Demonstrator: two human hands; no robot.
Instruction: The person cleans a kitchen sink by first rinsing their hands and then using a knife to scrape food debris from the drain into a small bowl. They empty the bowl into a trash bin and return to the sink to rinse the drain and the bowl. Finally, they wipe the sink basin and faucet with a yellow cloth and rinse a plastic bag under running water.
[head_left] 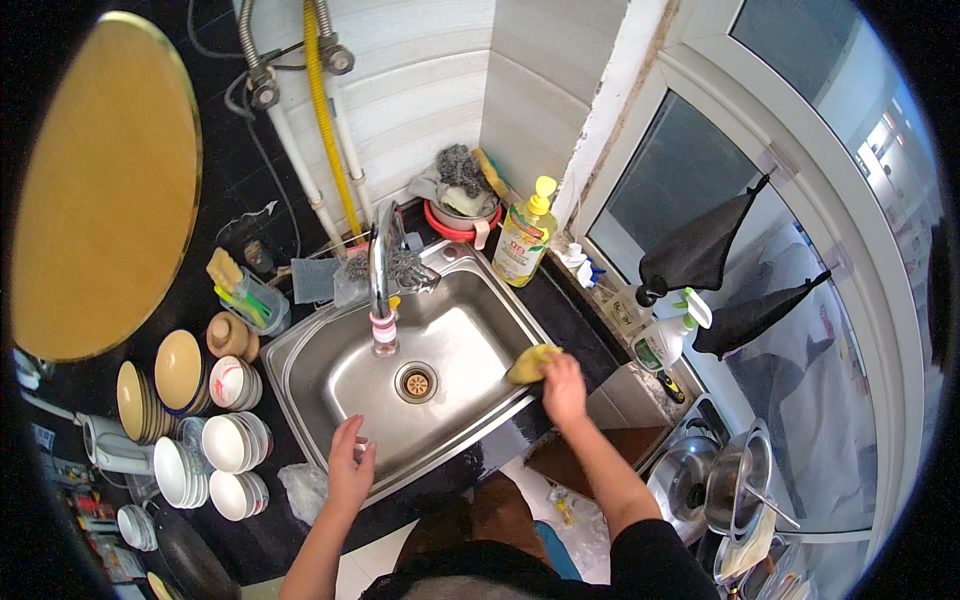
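My right hand [565, 388] is closed on a yellow sponge [533, 364], which it presses against the right rim of the stainless steel sink [455, 345]. Part of the sponge is hidden by the fingers. Over the sink's near left rim, my left hand [350, 468] hangs with its fingers apart and holds nothing. A chrome faucet [379, 265] reaches over the basin from the far side, its pink-banded spout above the bowl. Below it sits the drain strainer [416, 383]. No running water shows.
Stacked white bowls [235, 443] and tan bowls [180, 372] stand left of the sink. Behind its right corner are a yellow pump bottle [522, 240] and a red basin [464, 232] with scrubbers. A spray bottle [668, 338] stands by the window; metal pots [738, 480] sit lower right.
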